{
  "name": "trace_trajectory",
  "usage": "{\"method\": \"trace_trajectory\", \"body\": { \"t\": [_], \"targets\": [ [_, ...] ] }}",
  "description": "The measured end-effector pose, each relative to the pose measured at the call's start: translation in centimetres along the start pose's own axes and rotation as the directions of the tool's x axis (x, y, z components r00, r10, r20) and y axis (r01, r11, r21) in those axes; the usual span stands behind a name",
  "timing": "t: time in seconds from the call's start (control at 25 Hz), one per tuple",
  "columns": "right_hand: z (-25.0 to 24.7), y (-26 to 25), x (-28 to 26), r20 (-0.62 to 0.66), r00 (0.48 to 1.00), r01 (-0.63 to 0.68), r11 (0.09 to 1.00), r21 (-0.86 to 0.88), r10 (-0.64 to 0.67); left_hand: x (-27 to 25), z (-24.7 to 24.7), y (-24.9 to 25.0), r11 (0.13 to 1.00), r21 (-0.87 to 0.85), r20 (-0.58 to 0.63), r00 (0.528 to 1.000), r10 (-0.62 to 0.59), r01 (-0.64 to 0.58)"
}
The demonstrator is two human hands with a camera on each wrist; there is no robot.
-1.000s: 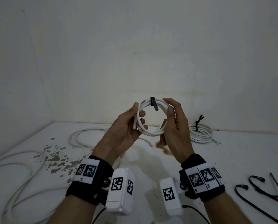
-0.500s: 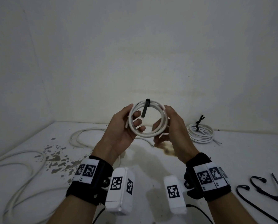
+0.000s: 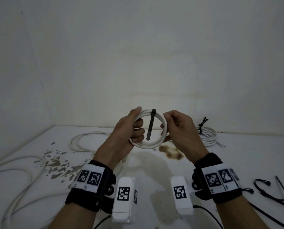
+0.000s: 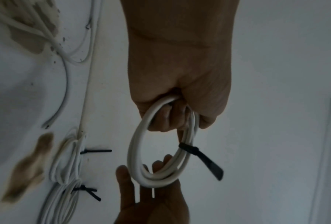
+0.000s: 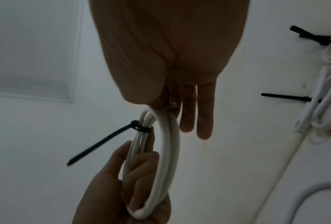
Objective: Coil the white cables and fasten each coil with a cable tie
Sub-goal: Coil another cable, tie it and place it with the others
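Both hands held one round coil of smooth white cable [image 3: 152,142] in open air above the stained tabletop [image 3: 154,166], clear of the wall. The left hand [image 3: 123,138] curled round its left side; the right hand [image 3: 179,129] pinched its right side. A flat black cable tie [image 3: 150,124] cinched the top, tail hanging free.

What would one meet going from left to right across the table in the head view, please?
Loose white cables → grey spatter → left hand → held coil → right hand → tied coils → spare black ties.
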State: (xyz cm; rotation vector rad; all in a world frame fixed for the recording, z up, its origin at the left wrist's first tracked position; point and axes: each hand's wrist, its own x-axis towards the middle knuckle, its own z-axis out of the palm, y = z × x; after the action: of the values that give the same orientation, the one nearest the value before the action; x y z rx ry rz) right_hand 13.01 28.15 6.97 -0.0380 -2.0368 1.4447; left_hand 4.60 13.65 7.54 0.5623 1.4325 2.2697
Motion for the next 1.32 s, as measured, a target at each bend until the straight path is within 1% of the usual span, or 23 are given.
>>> {"method": "trace_trajectory", "body": {
  "t": [0.08, 0.2, 0.28, 0.4, 0.48, 0.56, 0.68, 0.8, 0.88, 1.0, 1.04, 1.12, 1.16, 1.24, 1.32],
  "targets": [
    [0.6, 0.2, 0.0, -0.051, 0.999, 0.012, 0.996, -0.091, -0.017, 0.0, 0.4, 0.0, 1.000, 0.015, -0.073, 0.997, 0.007, -0.006],
    [1.1, 0.6, 0.0, -0.141, 0.984, 0.068, 0.963, -0.261, -0.108, 0.0, 0.9, -0.3, 0.999, -0.021, -0.210, 0.977, 0.030, -0.036],
    [1.1, 0.8, 0.1, -0.195, 0.973, 0.058, 0.947, -0.315, -0.124, 0.3, 0.9, -0.4, 0.999, -0.038, -0.241, 0.970, 0.024, -0.034],
    [1.1, 1.0, 0.3, -0.258, 0.964, 0.004, 0.968, -0.251, -0.071, 0.3, 0.8, -0.4, 1.000, -0.022, -0.243, 0.970, 0.010, -0.016],
    [0.9, 1.2, 0.4, -0.281, 0.958, -0.017, 0.972, -0.233, -0.051, 0.3, 0.6, -0.4, 1.000, 0.011, -0.222, 0.975, 0.008, -0.006],
    [0.7, 1.2, 0.5, -0.305, 0.951, -0.033, 0.973, -0.229, -0.040, 0.4, 0.4, -0.4, 0.999, 0.048, -0.181, 0.984, 0.002, 0.007],
    [0.2, 0.9, 0.4, -0.326, 0.945, -0.068, 0.984, -0.167, 0.010, 0.1, 0.5, -0.4, 0.990, 0.129, -0.101, 0.994, -0.043, 0.056],
    [0.1, 0.6, 0.1, -0.301, 0.953, -0.064, 0.985, -0.162, 0.012, 0.1, 0.6, -0.5, 0.981, 0.185, -0.096, 0.995, -0.040, 0.057],
    [-0.1, 0.6, 0.2, -0.246, 0.969, -0.065, 0.987, -0.148, 0.027, 0.3, 0.5, -0.4, 0.987, 0.153, -0.141, 0.990, -0.016, 0.038],
    [-0.1, 0.3, 0.2, -0.052, 0.996, -0.077, 0.983, -0.167, 0.069, 0.5, -0.2, -0.1, 0.998, 0.064, -0.220, 0.975, 0.010, 0.005],
    [0.0, 0.2, 0.3, 0.009, 0.996, -0.083, 0.982, -0.168, 0.085, 0.5, -0.3, -0.2, 0.998, 0.055, -0.225, 0.974, 0.014, -0.001],
    [0.1, 0.0, 0.2, 0.079, 0.992, -0.086, 0.986, -0.140, 0.098, 0.4, -0.3, -0.3, 0.997, 0.076, -0.221, 0.975, 0.014, 0.002],
    [0.1, -0.1, 0.2, 0.092, 0.993, -0.065, 0.988, -0.139, 0.078, 0.3, -0.1, -0.4, 0.996, 0.089, -0.219, 0.976, 0.015, 0.004],
    [0.1, -0.2, 0.1, 0.103, 0.994, -0.006, 0.982, -0.191, 0.026, 0.3, 0.2, -0.6, 0.994, 0.104, -0.213, 0.977, 0.011, 0.011],
    [-0.1, -0.5, 0.0, 0.079, 0.997, 0.020, 0.964, -0.267, 0.001, 0.2, 0.6, -0.7, 0.994, 0.108, -0.195, 0.981, 0.000, 0.021]
  ]
}}
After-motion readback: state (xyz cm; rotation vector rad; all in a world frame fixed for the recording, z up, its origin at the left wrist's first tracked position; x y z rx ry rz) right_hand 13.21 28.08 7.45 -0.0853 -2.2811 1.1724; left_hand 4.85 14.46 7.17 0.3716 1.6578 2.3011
